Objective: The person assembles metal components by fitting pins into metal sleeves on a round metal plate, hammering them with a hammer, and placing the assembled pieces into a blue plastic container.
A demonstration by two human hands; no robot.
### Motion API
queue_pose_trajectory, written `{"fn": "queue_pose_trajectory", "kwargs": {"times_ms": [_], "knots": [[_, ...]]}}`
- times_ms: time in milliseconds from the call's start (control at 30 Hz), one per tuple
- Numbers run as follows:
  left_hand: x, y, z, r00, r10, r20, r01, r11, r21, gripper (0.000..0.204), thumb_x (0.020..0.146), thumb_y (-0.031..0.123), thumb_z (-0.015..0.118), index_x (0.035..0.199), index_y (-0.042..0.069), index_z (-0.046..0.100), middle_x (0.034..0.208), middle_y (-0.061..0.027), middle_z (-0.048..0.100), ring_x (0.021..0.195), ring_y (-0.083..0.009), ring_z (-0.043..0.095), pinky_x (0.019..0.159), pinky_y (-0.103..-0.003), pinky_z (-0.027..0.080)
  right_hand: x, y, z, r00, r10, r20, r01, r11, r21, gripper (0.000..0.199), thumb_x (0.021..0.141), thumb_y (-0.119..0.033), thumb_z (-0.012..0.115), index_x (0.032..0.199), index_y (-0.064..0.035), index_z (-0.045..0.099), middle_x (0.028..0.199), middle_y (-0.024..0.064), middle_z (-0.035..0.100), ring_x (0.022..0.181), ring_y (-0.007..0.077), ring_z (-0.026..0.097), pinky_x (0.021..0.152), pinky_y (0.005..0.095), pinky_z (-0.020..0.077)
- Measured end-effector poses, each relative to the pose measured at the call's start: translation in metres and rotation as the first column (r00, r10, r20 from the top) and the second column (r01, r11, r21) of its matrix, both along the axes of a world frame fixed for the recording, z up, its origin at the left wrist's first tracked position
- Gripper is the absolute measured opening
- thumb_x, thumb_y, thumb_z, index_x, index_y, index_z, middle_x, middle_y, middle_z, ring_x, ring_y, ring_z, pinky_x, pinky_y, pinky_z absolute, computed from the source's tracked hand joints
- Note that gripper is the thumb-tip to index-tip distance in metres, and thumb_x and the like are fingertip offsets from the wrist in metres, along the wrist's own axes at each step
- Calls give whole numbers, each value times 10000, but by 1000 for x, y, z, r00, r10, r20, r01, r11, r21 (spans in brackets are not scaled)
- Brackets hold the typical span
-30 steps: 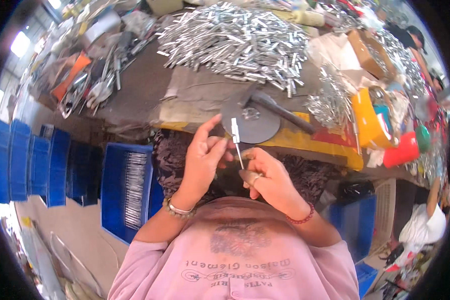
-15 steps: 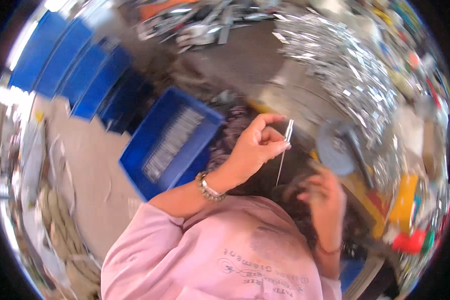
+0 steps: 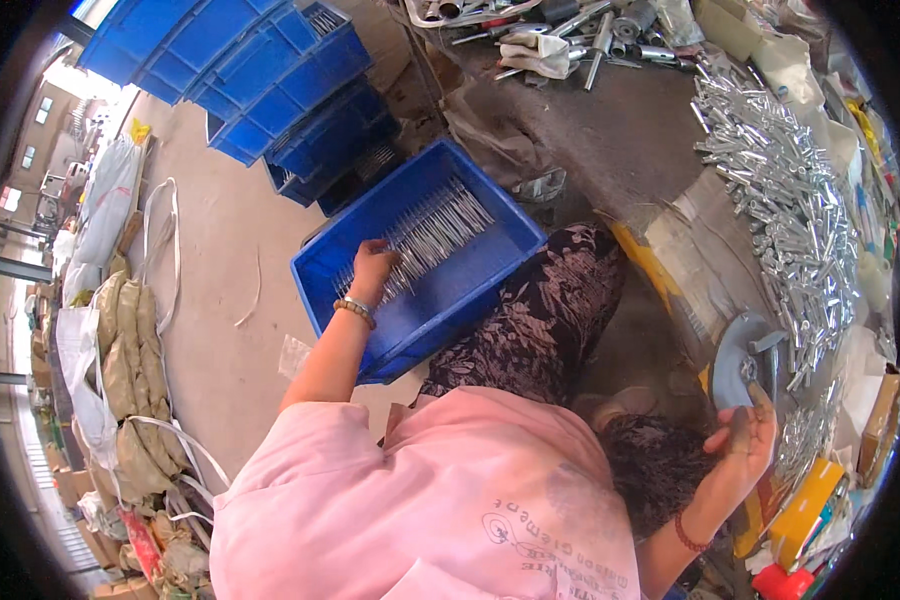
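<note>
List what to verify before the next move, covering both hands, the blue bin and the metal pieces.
1. Left hand in the blue bin: ok.
2. Slim metal pieces in the bin lying side by side in a row: ok.
3. Left fingers gripping a piece: cannot tell.
4. Both hands at the bin: not ok; the right hand is over by the grey disc.
5. Right hand touching that disc: cannot tell; they overlap in view.

Smooth, faintly glossy plastic is seen in the bin (image 3: pixel 475 272), shiny metal in its rods (image 3: pixel 440 230) and the heaped tubes (image 3: pixel 790 220). A smooth, matt face is shown by the disc (image 3: pixel 733 370); the tabletop (image 3: pixel 620 130) is dulled; matt cloth is worn as shirt (image 3: pixel 470 470) and trousers (image 3: pixel 540 310).
</note>
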State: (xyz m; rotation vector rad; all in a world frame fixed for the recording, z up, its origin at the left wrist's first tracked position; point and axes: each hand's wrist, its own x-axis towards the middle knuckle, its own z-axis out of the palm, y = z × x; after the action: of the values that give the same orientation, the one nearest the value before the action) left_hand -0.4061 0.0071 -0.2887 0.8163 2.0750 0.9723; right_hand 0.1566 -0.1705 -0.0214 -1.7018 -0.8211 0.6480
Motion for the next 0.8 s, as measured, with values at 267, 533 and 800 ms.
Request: {"fn": "queue_pose_trajectory", "kwargs": {"times_ms": [267,533,800], "knots": [[-45,37,-79,992,-31,-125,27,999,-34,607,837,171,886,1374,-22,677,1287,-226,761,1192,-358,728,1033,-424,578,5,-4,-10,1000,-2,-4,2,1000,26,385,1099,-230,700,1417,-14,672,952,51,696,622,53,519,562,196,387],[-119,57,-107,677,-352,-646,263,936,-234,559,867,296,897,1329,28,731,1308,-252,759,1241,-402,721,1061,-449,570,1,-2,1,998,44,-43,-42,997,58,288,1072,-200,722,1284,-5,705,919,79,758,606,76,590,542,221,448],[-38,68,-35,749,-224,-624,366,924,108,441,956,307,858,1233,-9,724,1153,-184,777,1003,-327,747,904,-430,586,-8,-4,11,981,137,-139,-131,990,52,194,1104,-96,664,1256,18,703,955,67,769,692,62,657,632,215,543]]}}
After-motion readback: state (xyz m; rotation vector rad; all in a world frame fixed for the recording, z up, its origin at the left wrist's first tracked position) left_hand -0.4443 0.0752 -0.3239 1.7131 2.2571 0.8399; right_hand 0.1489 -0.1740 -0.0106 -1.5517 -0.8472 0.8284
